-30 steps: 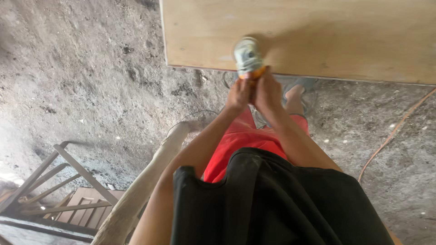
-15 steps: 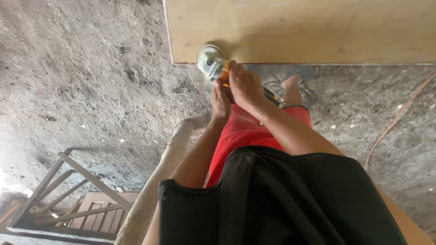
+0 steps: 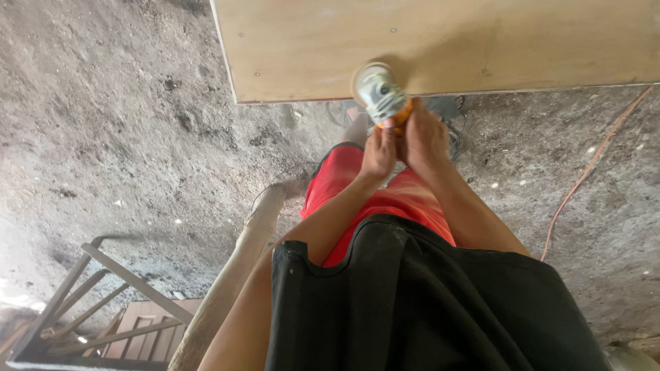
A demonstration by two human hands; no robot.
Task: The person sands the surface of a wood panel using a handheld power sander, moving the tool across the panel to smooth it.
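Both my hands grip a small power tool with a grey metal head and an orange body, held over the near edge of a plywood board. My left hand wraps the tool's body from the left. Beside it, my right hand covers the body from the right. The tool's round head points at the board's edge. I wear a black shirt and red shorts.
The rough concrete floor spreads to the left. A thick wooden pole lies by my left leg. A wooden frame sits at the bottom left. An orange cable runs across the floor on the right.
The tool and both hands have moved right along the board's edge and my left hand has come up onto the tool.
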